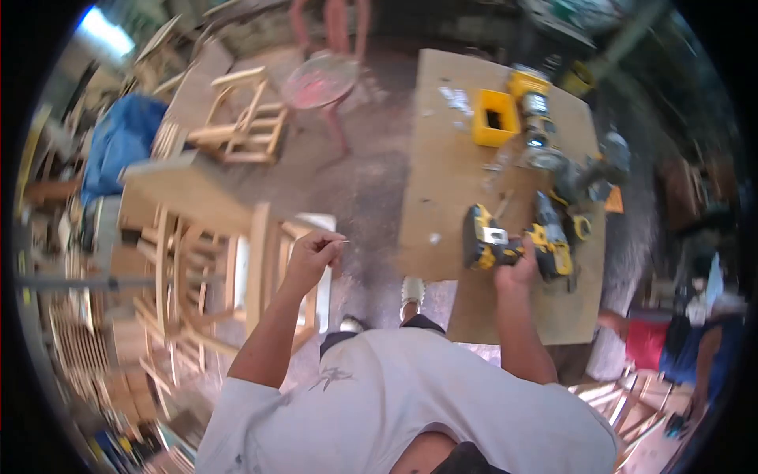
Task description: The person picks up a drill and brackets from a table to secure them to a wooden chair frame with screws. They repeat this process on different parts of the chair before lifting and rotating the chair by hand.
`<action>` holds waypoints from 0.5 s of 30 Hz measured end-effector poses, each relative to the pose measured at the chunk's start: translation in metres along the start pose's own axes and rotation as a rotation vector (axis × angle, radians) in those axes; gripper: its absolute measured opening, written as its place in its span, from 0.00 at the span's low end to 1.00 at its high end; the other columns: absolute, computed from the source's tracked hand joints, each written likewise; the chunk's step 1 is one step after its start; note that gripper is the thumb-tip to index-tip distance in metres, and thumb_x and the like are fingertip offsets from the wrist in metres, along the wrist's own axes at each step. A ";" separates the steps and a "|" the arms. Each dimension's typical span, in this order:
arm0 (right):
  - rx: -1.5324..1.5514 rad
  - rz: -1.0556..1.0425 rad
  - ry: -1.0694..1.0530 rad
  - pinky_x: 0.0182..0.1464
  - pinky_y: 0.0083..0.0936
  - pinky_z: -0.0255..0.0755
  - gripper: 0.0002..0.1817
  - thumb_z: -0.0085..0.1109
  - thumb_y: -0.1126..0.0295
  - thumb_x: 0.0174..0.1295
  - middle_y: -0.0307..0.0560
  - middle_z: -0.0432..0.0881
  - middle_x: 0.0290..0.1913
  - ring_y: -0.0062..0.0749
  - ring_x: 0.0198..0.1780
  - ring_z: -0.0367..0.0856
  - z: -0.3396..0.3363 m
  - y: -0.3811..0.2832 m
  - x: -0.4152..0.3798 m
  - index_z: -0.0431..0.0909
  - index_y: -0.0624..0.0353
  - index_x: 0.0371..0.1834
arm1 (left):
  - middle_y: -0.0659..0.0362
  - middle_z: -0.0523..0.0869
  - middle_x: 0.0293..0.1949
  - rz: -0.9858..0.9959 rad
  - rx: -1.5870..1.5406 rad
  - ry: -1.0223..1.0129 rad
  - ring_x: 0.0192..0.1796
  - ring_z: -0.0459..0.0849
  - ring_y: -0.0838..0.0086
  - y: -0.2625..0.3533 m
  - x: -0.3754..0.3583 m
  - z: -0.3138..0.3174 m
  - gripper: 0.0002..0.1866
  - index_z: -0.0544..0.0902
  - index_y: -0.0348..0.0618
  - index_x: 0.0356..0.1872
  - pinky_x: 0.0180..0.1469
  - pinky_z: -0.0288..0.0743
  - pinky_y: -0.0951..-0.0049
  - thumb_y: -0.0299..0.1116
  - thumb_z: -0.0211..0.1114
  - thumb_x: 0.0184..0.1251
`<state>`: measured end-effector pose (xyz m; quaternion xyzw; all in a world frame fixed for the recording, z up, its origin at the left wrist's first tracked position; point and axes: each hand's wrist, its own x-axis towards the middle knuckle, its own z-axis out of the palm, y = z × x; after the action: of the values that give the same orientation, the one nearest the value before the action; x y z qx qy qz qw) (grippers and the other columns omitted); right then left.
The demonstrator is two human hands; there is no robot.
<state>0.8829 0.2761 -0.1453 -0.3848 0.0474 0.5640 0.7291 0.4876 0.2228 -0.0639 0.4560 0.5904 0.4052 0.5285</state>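
My left hand point(313, 254) is raised over the floor, its fingers pinched on a small thin screw point(341, 242) that points right. My right hand point(517, 267) grips the handle of a yellow and black cordless drill point(488, 242) lying on the plywood worktable point(442, 182). A second yellow and black drill point(554, 237) lies just right of that hand. An unfinished wooden chair frame point(237, 272) stands right beside and below my left hand.
A yellow box point(494, 118) and another power tool point(533, 103) sit on the far part of the table. More wooden chair frames point(241, 118) and a red stool point(320, 83) stand on the floor. A person in red and blue point(679, 344) crouches at right.
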 end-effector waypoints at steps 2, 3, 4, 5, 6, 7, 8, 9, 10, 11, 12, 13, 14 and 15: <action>-0.031 0.097 -0.073 0.58 0.39 0.72 0.11 0.55 0.64 0.67 0.47 0.78 0.37 0.38 0.45 0.77 -0.013 -0.007 -0.012 0.72 0.59 0.42 | 0.60 0.83 0.29 -0.075 -0.174 0.124 0.30 0.80 0.80 -0.016 -0.043 -0.021 0.11 0.83 0.33 0.44 0.34 0.76 0.79 0.29 0.63 0.65; -0.127 0.060 -0.073 0.55 0.41 0.74 0.12 0.56 0.60 0.66 0.46 0.78 0.36 0.36 0.43 0.78 -0.008 -0.007 -0.026 0.72 0.58 0.42 | 0.59 0.83 0.30 -0.090 -0.230 0.184 0.31 0.81 0.79 -0.018 -0.060 -0.028 0.11 0.83 0.32 0.45 0.36 0.77 0.79 0.28 0.63 0.65; -0.091 0.088 -0.095 0.57 0.41 0.73 0.12 0.55 0.61 0.66 0.46 0.77 0.38 0.36 0.44 0.77 -0.015 -0.014 -0.032 0.72 0.59 0.41 | 0.58 0.84 0.31 -0.117 -0.292 0.242 0.32 0.82 0.78 -0.017 -0.075 -0.028 0.12 0.83 0.32 0.46 0.37 0.78 0.78 0.28 0.63 0.65; -0.140 0.066 -0.104 0.57 0.40 0.73 0.12 0.55 0.62 0.67 0.46 0.76 0.40 0.36 0.45 0.77 -0.020 -0.017 -0.041 0.72 0.59 0.40 | 0.58 0.84 0.31 -0.121 -0.304 0.312 0.32 0.82 0.78 -0.019 -0.089 -0.036 0.12 0.83 0.32 0.46 0.37 0.78 0.78 0.28 0.63 0.65; -0.158 0.054 -0.160 0.57 0.39 0.73 0.11 0.55 0.63 0.66 0.46 0.77 0.38 0.35 0.44 0.77 -0.025 -0.018 -0.047 0.72 0.59 0.40 | 0.58 0.84 0.33 -0.119 -0.380 0.316 0.34 0.82 0.78 -0.022 -0.101 -0.043 0.11 0.83 0.32 0.46 0.39 0.78 0.78 0.28 0.63 0.65; -0.228 0.041 -0.266 0.56 0.36 0.74 0.09 0.55 0.65 0.66 0.46 0.77 0.37 0.34 0.43 0.78 -0.024 -0.022 -0.053 0.72 0.60 0.41 | 0.58 0.84 0.34 -0.109 -0.458 0.308 0.36 0.82 0.78 -0.025 -0.111 -0.051 0.11 0.83 0.33 0.45 0.41 0.78 0.79 0.29 0.63 0.66; -0.240 0.062 -0.288 0.56 0.36 0.74 0.09 0.55 0.65 0.66 0.46 0.77 0.37 0.34 0.43 0.78 -0.018 -0.023 -0.060 0.72 0.60 0.41 | 0.58 0.84 0.34 -0.103 -0.468 0.339 0.36 0.82 0.78 -0.026 -0.119 -0.063 0.11 0.83 0.33 0.45 0.41 0.78 0.79 0.29 0.63 0.66; -0.377 -0.073 -0.335 0.54 0.35 0.74 0.09 0.54 0.66 0.66 0.46 0.77 0.36 0.34 0.42 0.78 -0.011 -0.025 -0.070 0.72 0.60 0.41 | 0.58 0.84 0.35 -0.059 -0.479 0.388 0.36 0.82 0.78 -0.027 -0.127 -0.074 0.11 0.82 0.32 0.46 0.41 0.78 0.79 0.27 0.63 0.66; -0.510 -0.217 -0.381 0.53 0.34 0.74 0.08 0.54 0.67 0.66 0.45 0.77 0.35 0.34 0.41 0.78 0.002 -0.024 -0.086 0.72 0.60 0.41 | 0.58 0.85 0.35 -0.013 -0.490 0.431 0.36 0.83 0.78 -0.030 -0.134 -0.088 0.11 0.82 0.32 0.46 0.42 0.79 0.79 0.26 0.63 0.66; -0.499 -0.214 -0.402 0.53 0.34 0.74 0.08 0.54 0.67 0.66 0.45 0.77 0.35 0.34 0.41 0.78 0.010 -0.007 -0.102 0.72 0.60 0.41 | 0.58 0.85 0.35 0.009 -0.457 0.464 0.36 0.83 0.78 -0.046 -0.140 -0.113 0.11 0.81 0.32 0.47 0.42 0.79 0.80 0.26 0.63 0.66; -0.578 -0.334 -0.409 0.54 0.33 0.73 0.08 0.53 0.67 0.66 0.45 0.76 0.36 0.33 0.41 0.77 0.029 0.000 -0.126 0.72 0.60 0.41 | 0.58 0.85 0.35 0.016 -0.471 0.470 0.36 0.83 0.78 -0.057 -0.147 -0.131 0.11 0.81 0.32 0.47 0.42 0.79 0.80 0.26 0.63 0.66; -0.656 -0.456 -0.415 0.54 0.32 0.72 0.08 0.53 0.67 0.66 0.44 0.75 0.36 0.32 0.42 0.76 0.045 0.008 -0.145 0.71 0.60 0.41 | 0.59 0.85 0.35 0.027 -0.437 0.528 0.36 0.83 0.78 -0.067 -0.155 -0.149 0.12 0.80 0.32 0.49 0.42 0.79 0.80 0.26 0.63 0.67; -0.663 -0.464 -0.432 0.54 0.32 0.72 0.08 0.53 0.67 0.66 0.44 0.75 0.36 0.32 0.42 0.76 0.055 0.013 -0.155 0.71 0.60 0.41 | 0.59 0.85 0.35 0.040 -0.404 0.586 0.35 0.83 0.79 -0.079 -0.163 -0.167 0.14 0.79 0.33 0.51 0.41 0.80 0.80 0.27 0.63 0.67; -0.569 -0.324 -0.562 0.55 0.31 0.70 0.08 0.53 0.67 0.66 0.43 0.74 0.36 0.31 0.42 0.75 0.063 0.013 -0.162 0.71 0.60 0.41 | 0.59 0.84 0.33 0.007 -0.418 0.618 0.34 0.83 0.78 -0.099 -0.169 -0.186 0.12 0.77 0.34 0.49 0.39 0.80 0.81 0.30 0.60 0.70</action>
<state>0.7906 0.1882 -0.0264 -0.4045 -0.3715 0.5156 0.6576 0.2965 0.0351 -0.0950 0.1965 0.6250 0.6374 0.4057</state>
